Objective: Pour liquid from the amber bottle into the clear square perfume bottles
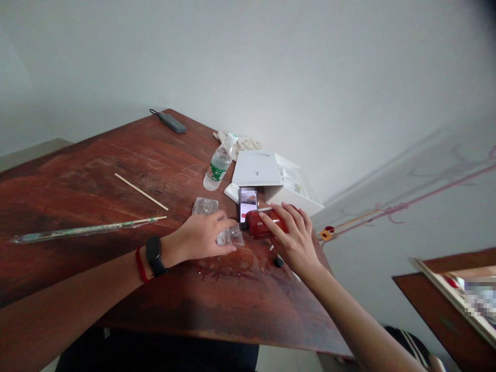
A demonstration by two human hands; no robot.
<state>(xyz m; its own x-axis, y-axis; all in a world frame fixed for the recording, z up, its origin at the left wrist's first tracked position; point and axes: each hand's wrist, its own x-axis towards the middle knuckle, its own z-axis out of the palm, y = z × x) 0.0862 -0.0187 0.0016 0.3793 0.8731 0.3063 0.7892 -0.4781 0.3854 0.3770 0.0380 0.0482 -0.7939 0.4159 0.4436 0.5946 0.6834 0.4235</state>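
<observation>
My right hand (296, 235) is wrapped round a dark red bottle (261, 225), which lies tipped nearly level. Its black neck points left at a small clear plastic container (232, 236). My left hand (201, 235) grips that container, thumb and fingers closed on its sides. Bottle mouth and container are very close; I cannot tell whether they touch. Behind my left hand sits another clear plastic piece (205, 205). A small black cap (278, 262) lies on the table below the bottle. Wet drops (211, 275) show on the wood in front of my left hand.
A lit phone (248, 199) leans against a white box (258, 169), beside a white case (231, 192). A water bottle (217, 168) stands behind. Wrapped chopsticks (91, 229), a bare stick (141, 191) and a grey device (172, 123) lie on the brown table (65, 186).
</observation>
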